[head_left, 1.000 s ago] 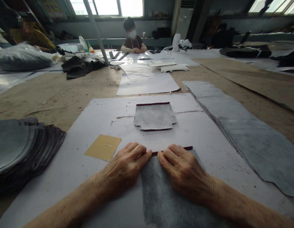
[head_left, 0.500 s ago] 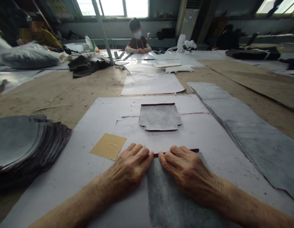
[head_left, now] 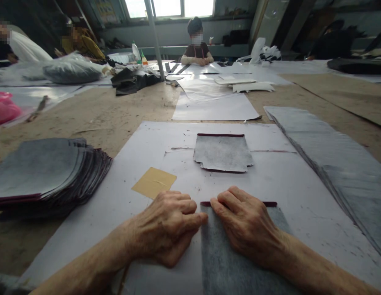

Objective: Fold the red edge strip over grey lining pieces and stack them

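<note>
Grey panel point(head_left: 227, 270) | maroon edge point(head_left: 270, 204) at far end | edge's long axis left-right

Grey panel point(head_left: 235, 270) flat; maroon strip point(head_left: 270, 204) along far edge

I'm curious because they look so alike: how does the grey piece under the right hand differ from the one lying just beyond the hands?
The near piece has the right hand on its far edge; the far piece lies untouched. The near piece runs out of the picture at the bottom, whereas the far piece shows whole, with notched near corners. Both are mottled grey with a dark red far edge.
</note>
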`<state>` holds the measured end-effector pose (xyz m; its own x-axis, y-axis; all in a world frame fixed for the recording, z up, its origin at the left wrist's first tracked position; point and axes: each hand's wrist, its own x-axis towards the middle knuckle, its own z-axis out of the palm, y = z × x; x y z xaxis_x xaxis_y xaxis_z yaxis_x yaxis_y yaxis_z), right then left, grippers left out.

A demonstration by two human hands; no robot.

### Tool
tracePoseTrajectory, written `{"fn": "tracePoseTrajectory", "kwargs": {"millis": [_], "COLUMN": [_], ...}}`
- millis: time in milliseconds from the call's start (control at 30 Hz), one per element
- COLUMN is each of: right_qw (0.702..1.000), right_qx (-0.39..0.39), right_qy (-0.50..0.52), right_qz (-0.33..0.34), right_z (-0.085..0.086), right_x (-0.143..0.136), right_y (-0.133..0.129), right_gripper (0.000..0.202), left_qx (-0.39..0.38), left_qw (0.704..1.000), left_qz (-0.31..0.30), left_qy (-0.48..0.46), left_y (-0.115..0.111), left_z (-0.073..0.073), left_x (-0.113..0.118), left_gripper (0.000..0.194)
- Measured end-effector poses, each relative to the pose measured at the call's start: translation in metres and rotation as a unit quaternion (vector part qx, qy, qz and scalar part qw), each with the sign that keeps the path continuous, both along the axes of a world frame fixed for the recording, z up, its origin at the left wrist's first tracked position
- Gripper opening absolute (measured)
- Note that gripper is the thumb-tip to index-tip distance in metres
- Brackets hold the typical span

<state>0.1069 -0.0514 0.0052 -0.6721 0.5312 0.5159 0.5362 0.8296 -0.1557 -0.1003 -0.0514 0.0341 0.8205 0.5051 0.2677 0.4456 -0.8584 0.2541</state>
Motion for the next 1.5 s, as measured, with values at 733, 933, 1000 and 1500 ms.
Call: {"fn": "tracePoseTrajectory", "kwargs": {"millis": [733, 933, 1000, 1500], "right_qw": [0.999, 0.990, 0.990, 0.990], "right_qx": [0.001, -0.104, -0.094, 0.013], "right_qy": [-0.043, 0.088, 0.092, 0.140], "right_qz": [-0.012, -0.038, -0.058, -0.029], "right_z": [0.003, 0.004, 0.005, -0.013], "right_x": [-0.001, 0.008, 0.011, 0.005], "right_y": [0.002, 0.007, 0.010, 0.011], "right_gripper": [0.036, 0.035, 0.023, 0.015], "left_qx": [-0.032, -0.062, -0.078, 0.087], "left_qw": [0.996, 0.994, 0.994, 0.987], "left_qz": [0.000, 0.005, 0.002, 0.063], "left_qy": [0.088, 0.087, 0.072, -0.121], "left_y": [0.000, 0.002, 0.003, 0.010], "left_z": [0.004, 0.006, 0.006, -0.023], "left_x": [0.003, 0.003, 0.002, 0.028], "left_gripper": [0.016, 0.020, 0.022, 0.027]}}
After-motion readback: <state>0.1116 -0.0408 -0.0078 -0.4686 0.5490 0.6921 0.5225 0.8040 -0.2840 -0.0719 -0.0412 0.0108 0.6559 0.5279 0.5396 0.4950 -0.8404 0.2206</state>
